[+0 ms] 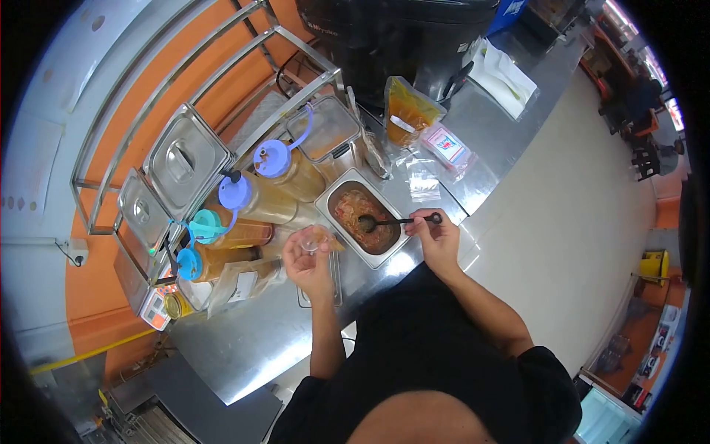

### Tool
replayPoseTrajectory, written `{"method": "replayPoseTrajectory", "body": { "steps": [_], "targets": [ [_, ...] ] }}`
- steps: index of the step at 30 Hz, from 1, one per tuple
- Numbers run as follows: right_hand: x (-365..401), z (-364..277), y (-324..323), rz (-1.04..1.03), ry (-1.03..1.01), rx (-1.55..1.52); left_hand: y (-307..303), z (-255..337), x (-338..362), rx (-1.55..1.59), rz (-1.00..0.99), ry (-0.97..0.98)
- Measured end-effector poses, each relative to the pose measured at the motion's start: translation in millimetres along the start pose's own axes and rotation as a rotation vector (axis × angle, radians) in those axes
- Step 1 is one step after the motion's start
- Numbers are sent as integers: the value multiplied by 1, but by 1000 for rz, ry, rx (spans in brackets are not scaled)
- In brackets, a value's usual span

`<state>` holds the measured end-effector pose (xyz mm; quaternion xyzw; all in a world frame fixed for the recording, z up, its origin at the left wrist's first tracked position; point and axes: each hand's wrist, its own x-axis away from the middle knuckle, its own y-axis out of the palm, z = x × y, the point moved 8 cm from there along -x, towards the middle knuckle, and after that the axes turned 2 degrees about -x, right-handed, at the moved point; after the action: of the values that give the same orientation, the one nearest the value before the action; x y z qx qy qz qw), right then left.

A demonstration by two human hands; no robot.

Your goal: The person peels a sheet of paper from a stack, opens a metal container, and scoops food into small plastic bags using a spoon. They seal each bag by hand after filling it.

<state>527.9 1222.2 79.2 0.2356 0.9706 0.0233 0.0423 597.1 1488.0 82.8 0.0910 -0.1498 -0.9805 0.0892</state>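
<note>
My right hand (439,246) grips the end of a black ladle (396,221). The ladle's bowl rests in reddish, shredded-looking food (353,205) inside a deep steel pan (385,259) in front of me. To the left of that pan, my left hand (307,268) holds a small clear plastic cup (311,240) between thumb and fingers. What the cup contains, if anything, is hard to make out. A gap separates the cup from the ladle's bowl.
Squeeze bottles with purple lids (273,158) and teal or blue lids (209,226) stand left of the pan, beside a steel rack (298,90). Beyond the pan are a bag of orange-brown sauce (408,111), a plastic packet (448,148) and white paper (503,76).
</note>
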Motion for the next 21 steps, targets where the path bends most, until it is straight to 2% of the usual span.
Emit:
{"method": "replayPoseTrajectory", "body": {
  "steps": [2,6,10,15,21],
  "targets": [
    [1,8,-11,142,63,-225,2,1,2,-2,-17,-1],
    [-5,19,-32,264,199,-391,7,3,3,-68,-89,-9],
    [-9,3,-42,307,249,-547,22,8,4,-67,-169,-41],
    [-24,-53,-45,234,126,-574,48,4,8,-22,-379,-155],
    [-25,-111,-27,-17,-37,-443,56,-5,11,10,-435,-174]
  ]
}}
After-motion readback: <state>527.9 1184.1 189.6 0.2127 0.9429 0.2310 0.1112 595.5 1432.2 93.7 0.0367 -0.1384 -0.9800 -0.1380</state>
